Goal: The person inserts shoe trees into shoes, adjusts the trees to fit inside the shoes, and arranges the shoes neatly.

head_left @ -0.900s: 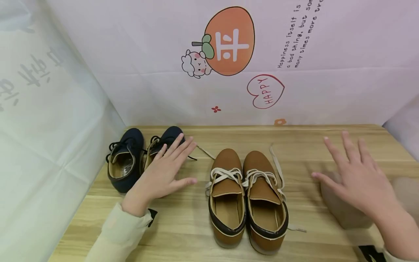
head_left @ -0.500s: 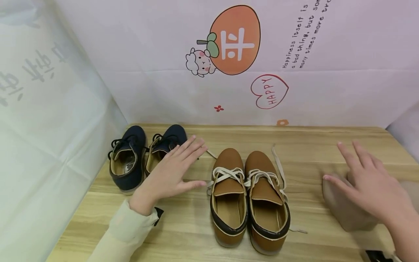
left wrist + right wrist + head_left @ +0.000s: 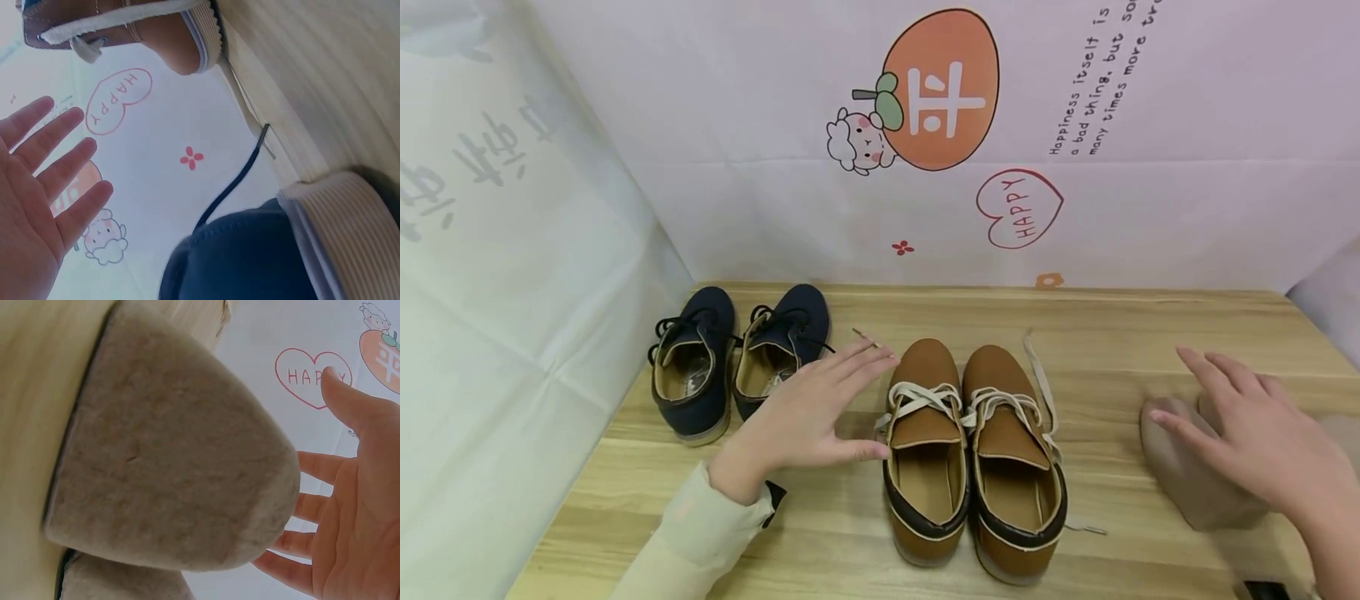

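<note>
1. Head view: left hand (image 3: 808,421) and right hand (image 3: 1270,437) free; brown shoes (image 3: 927,430) between them, insoles (image 3: 921,483) inside; navy shoes (image 3: 688,417) left of both.
2. Left wrist: left hand's fingers spread near navy shoes.
3. Right wrist: right hand relaxed by beige pair (image 3: 169,444), contact unclear.

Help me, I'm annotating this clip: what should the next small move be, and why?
Perhaps bring the left hand to the left brown shoe: the hand is open and empty, appears beside that shoe from above, and a white lace trails loose nearby.
</note>
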Demonstrator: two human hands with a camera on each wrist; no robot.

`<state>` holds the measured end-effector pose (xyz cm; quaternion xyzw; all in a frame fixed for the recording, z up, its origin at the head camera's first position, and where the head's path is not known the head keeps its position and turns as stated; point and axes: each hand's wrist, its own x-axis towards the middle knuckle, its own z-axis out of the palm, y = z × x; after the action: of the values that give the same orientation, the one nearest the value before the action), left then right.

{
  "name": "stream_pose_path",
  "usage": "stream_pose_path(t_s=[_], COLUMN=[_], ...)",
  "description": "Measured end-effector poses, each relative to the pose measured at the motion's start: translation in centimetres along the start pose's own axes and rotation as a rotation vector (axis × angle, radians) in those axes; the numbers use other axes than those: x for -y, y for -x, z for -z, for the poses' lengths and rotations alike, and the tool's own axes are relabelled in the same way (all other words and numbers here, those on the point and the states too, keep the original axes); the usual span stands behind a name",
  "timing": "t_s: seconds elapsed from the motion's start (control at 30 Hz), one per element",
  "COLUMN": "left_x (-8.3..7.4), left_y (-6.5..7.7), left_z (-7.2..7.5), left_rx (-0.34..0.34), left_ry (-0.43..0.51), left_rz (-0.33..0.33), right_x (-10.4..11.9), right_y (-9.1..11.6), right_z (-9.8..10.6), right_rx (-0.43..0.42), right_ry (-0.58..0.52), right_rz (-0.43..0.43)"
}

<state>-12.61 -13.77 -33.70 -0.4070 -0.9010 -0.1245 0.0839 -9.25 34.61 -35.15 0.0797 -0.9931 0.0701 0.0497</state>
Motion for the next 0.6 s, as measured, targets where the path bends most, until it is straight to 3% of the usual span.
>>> stream_pose_path(t_s=[0.23, 0.6], left_x=[-0.4, -0.9], left_y=[-0.1, -0.2], left_z=[-0.3, -0.7], left_rx=[0.03, 0.089], left_ry=[0.028, 0.056], left_rz=[-0.02, -0.023], right_x=[-0.9, -1.5], right_y=[0.2, 1.2], right_z=[-0.9, -1.4], right_rx=[0.011, -0.04], right_ry=[-0.019, -0.047], right_rz=[0.031, 0.083])
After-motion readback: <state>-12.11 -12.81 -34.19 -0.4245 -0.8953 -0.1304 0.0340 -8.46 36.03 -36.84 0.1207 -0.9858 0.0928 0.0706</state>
